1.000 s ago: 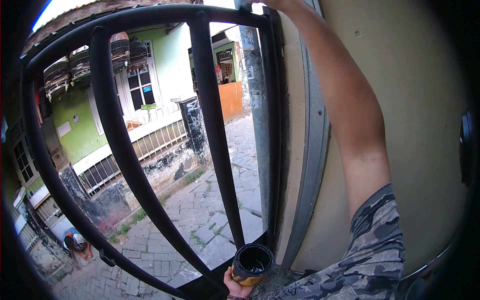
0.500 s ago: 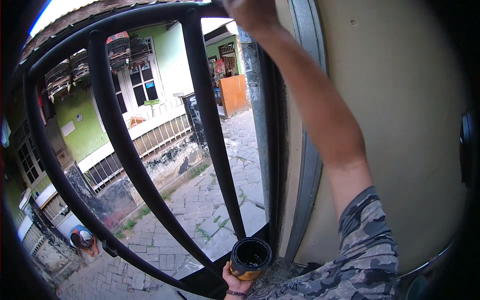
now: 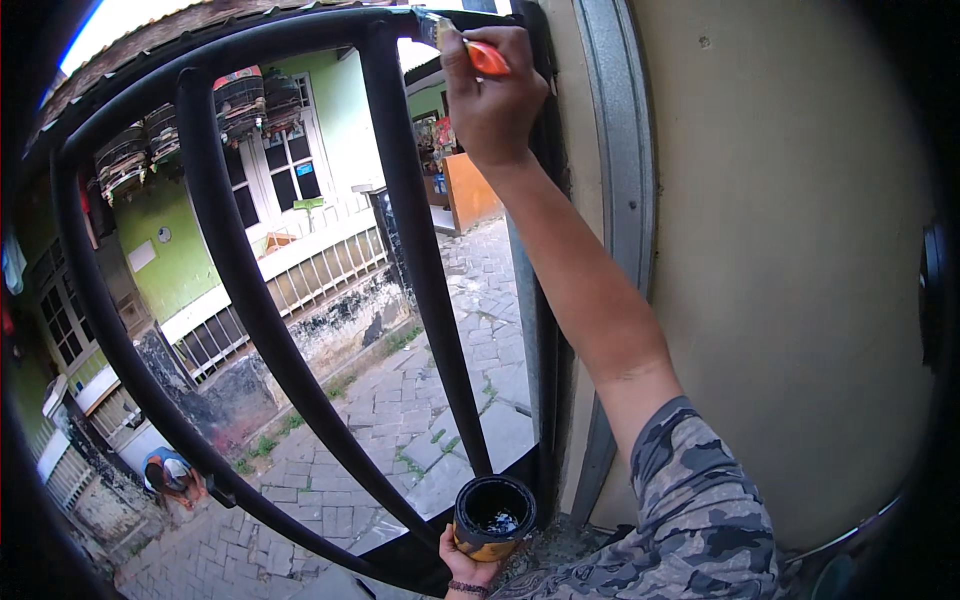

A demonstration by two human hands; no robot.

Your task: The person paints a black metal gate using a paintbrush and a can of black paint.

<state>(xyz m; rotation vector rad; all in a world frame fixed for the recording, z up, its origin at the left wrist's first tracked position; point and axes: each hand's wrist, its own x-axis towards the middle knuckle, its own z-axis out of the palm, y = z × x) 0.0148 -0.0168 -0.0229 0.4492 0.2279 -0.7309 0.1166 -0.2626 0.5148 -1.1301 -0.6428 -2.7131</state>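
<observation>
My right hand point(image 3: 500, 98) is raised at the top of a black metal gate point(image 3: 236, 240), closed round the orange handle of a paintbrush point(image 3: 487, 58). The brush's bristles meet the gate's top rail near the upright by the wall. Low in the view, my left hand point(image 3: 468, 566) grips an open paint can point(image 3: 494, 520) from its left side. The can has a yellowish lower side and a black-smeared rim, with glossy black paint inside. It stays upright beside the foot of a gate bar.
A beige wall point(image 3: 780, 260) and a grey metal post point(image 3: 625, 150) stand on the right. Beyond the bars lie a paved lane point(image 3: 330, 480) and a green house point(image 3: 170, 290) with hanging birdcages point(image 3: 238, 105). A person point(image 3: 172, 475) crouches at lower left.
My right hand has come down and slightly left along the top rail, bringing the paintbrush into sight. The can in my left hand has shifted slightly left.
</observation>
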